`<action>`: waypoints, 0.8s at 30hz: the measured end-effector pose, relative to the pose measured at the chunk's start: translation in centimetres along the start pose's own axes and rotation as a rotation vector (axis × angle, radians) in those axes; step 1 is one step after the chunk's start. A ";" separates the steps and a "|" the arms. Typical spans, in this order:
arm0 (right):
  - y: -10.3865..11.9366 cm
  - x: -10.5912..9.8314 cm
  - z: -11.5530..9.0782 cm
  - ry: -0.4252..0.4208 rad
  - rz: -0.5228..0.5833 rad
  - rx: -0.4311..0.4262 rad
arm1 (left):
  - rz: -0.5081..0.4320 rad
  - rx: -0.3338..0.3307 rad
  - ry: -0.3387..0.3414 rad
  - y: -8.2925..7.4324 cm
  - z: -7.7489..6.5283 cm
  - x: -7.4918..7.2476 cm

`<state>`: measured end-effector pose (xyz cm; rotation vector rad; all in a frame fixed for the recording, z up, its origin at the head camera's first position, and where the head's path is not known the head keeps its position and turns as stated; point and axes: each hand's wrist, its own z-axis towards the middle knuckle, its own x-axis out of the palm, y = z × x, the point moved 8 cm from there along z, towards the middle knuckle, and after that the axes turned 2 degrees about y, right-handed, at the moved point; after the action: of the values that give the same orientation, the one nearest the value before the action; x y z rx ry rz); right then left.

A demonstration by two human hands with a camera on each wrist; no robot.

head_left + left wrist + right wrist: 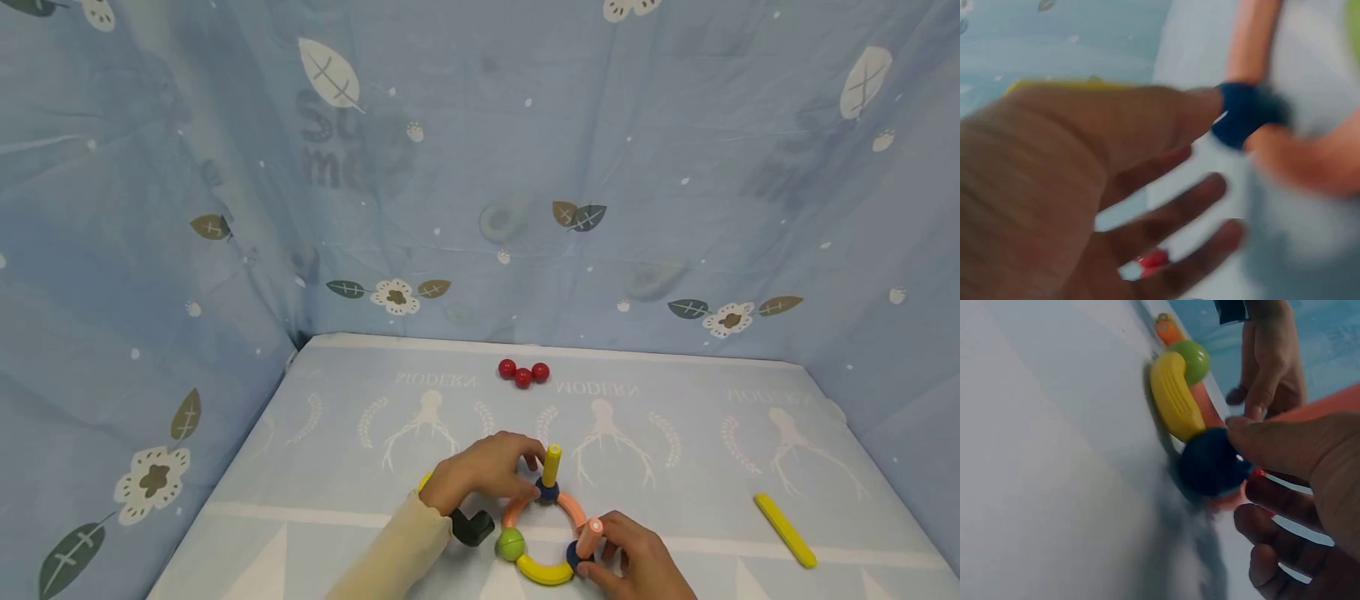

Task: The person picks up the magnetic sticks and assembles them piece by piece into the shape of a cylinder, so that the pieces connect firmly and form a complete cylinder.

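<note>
currently | left hand [487, 467] fingers loosely spread, thumb touching far navy ball [548, 492] | right hand [637, 557] pinched near navy ball [577, 557] | toy ring [545, 572] lay between them on printed cloth [300, 483]

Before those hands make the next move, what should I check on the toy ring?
1. Right hand pinching the near blue ball: ok.
2. Left hand gripping the far blue ball: cannot tell; its thumb touches it.
3. Yellow stick standing up from the far blue ball: ok.
4. Green ball steadied by a hand: not ok, neither touches it.
5. Red balls clear of both hands: ok, they lie beyond the ring.
</note>
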<state>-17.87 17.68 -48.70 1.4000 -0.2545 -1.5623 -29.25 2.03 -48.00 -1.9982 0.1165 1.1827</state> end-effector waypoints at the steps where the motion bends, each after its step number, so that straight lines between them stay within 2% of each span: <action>1: -0.3 -0.1 0.0 0.044 0.010 0.035 | -0.007 -0.025 0.018 0.4 0.1 -0.5; 3: -1.1 -0.1 0.0 0.138 0.029 0.124 | -0.013 -0.078 0.033 1.4 0.5 -1.8; 5: -2.0 -0.2 -0.1 0.220 0.040 0.208 | -0.001 -0.139 0.003 3.0 1.2 -3.6; 10: -3.7 -0.3 -0.7 0.339 0.081 0.354 | 0.153 -0.229 -0.197 6.9 4.2 -8.3; 12: -4.2 -0.3 -0.9 0.375 0.106 0.397 | 0.213 -0.241 -0.248 8.0 5.5 -9.2; 15: -4.8 -0.3 -1.0 0.429 0.126 0.473 | 0.258 -0.240 -0.263 9.1 7.1 -9.5; 17: -5.0 -0.8 -0.5 0.432 0.067 0.501 | 0.271 -0.237 -0.266 9.5 8.0 -9.4; 19: -5.1 -1.7 0.2 0.402 -0.023 0.504 | 0.279 -0.234 -0.277 9.7 8.6 -9.2; 22: -4.8 -3.5 1.5 0.300 -0.179 0.455 | 0.274 -0.219 -0.311 9.8 9.2 -9.1; 24: -4.6 -4.4 2.3 0.239 -0.224 0.415 | 0.277 -0.210 -0.338 9.8 9.3 -9.0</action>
<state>-22.78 22.26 -48.39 1.9805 -0.2965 -1.5577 -45.15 -1.07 -49.07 -1.9707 0.1039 1.7571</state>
